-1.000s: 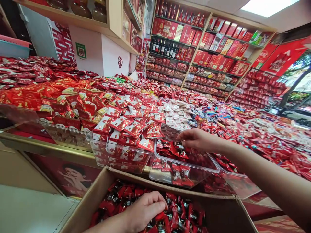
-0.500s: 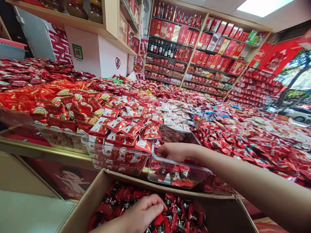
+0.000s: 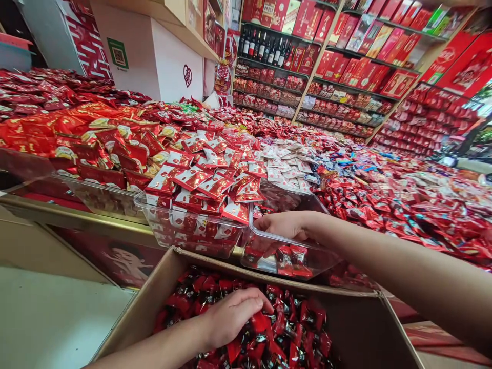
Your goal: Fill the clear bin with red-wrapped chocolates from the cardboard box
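My left hand (image 3: 237, 313) rests on red and black wrapped candies (image 3: 282, 330) inside an open cardboard box (image 3: 277, 277). Its fingers are curled together over the candies, and whatever lies under them is hidden. Behind the box, my right hand (image 3: 282, 226) reaches down into a clear plastic bin (image 3: 319, 256) that holds a few similar candies. The bin wall and glare blur its fingers, so its grip cannot be made out. Beside it on the left stands another clear bin (image 3: 154, 225), heaped with red and white packets (image 3: 203, 179).
Heaps of wrapped sweets (image 3: 384, 205) cover the counter behind the bins. A gold-coloured edge (image 3: 115, 220) runs along its front at the left. Shelves of bottles and red boxes (image 3: 349, 66) line the back wall. Pale floor (image 3: 57, 318) shows at lower left.
The view has tilted down, so the background sits higher. My right hand's fingers now point further down into the bin. My left hand stays on the candies, with more of its forearm showing.
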Demonstrator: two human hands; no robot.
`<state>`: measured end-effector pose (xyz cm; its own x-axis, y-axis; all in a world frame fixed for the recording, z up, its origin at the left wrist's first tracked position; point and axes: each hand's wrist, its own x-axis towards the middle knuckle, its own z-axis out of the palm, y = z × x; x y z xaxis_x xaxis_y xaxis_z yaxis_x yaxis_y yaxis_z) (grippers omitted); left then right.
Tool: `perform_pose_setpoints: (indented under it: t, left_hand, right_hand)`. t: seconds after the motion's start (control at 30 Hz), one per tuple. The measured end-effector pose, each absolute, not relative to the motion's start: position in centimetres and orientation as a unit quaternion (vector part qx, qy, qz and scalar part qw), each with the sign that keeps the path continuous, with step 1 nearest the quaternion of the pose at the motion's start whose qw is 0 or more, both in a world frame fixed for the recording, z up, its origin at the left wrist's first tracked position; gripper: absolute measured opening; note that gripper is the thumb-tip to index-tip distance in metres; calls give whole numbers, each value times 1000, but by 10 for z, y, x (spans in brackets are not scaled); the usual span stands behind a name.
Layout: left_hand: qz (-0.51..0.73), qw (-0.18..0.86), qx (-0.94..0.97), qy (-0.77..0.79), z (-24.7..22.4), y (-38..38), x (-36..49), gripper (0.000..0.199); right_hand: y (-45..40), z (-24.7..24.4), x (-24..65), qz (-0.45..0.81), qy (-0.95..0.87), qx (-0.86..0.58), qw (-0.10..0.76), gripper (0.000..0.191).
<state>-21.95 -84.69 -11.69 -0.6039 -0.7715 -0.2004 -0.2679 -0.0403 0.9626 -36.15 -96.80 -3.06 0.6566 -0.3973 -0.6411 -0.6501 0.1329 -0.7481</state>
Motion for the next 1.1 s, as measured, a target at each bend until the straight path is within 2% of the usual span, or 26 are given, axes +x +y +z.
perform_pose_setpoints:
  t: [0.1, 0.23, 0.33, 0.4, 0.57, 0.63, 0.73, 0.83, 0.97, 1.1]
  left_hand:
    - [-642, 204, 362, -644, -114, -848, -219, 29]
    - [-715, 183, 350, -577, -114, -847, -221, 33]
    - [-730, 182, 318, -577, -104, -842, -220, 26]
    - [-718, 224, 308, -582, -84, -839, -217, 23]
    - [-542, 463, 354, -605, -6, -856, -210, 21]
    - [-461, 482, 377, -642, 19, -873, -211, 18]
    - [-364, 440, 408, -713, 38, -901, -216, 15]
    - [-235, 342, 471, -778, 41, -922, -227, 16]
    - [-42, 205, 483, -850, 39, -939, -243, 14]
    - [-15, 96, 465, -880, 35, -951, -255, 11]
  right_hand:
    - [-967, -30, -362, 91, 432, -673, 594, 12]
    - [-967, -31, -364, 81, 453, -703, 542, 12]
    - [-967, -32, -365, 79, 444, -689, 567, 13]
    - [-965, -31, -366, 85, 432, -679, 587, 13]
    - [-961, -22, -366, 76, 430, -683, 585, 17]
    - [-962, -22, -367, 77, 418, -677, 601, 19]
    - [-966, -25, -370, 86, 395, -660, 633, 27]
    - [-968, -24, -375, 107, 375, -649, 653, 38]
    - [-966, -16, -384, 131, 348, -656, 657, 39]
    - [-966, -12, -396, 154, 326, -657, 662, 37]
